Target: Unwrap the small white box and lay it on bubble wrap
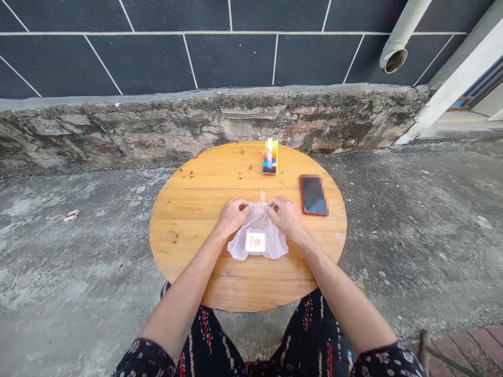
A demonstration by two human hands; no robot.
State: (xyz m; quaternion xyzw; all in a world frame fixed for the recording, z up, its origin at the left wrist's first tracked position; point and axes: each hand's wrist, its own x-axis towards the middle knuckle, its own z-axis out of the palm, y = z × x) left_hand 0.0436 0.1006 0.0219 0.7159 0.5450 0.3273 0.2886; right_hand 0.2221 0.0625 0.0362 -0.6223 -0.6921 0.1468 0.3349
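Note:
A thin clear plastic bag (275, 246) lies on the round wooden table (188, 209), with a small white packet (255, 242) bearing a red mark inside it. My left hand (231, 215) pinches the bag's far edge on the left. My right hand (286, 216) pinches the same edge on the right. The two hands are close together, almost touching, above the packet.
A phone with a red rim (313, 195) lies screen up to the right of my hands. A small yellow and blue box (270, 156) stands at the table's far edge. Rough concrete ground surrounds the table, a low stone ledge (157, 125) runs behind it, and a white pipe (398, 39) hangs upper right.

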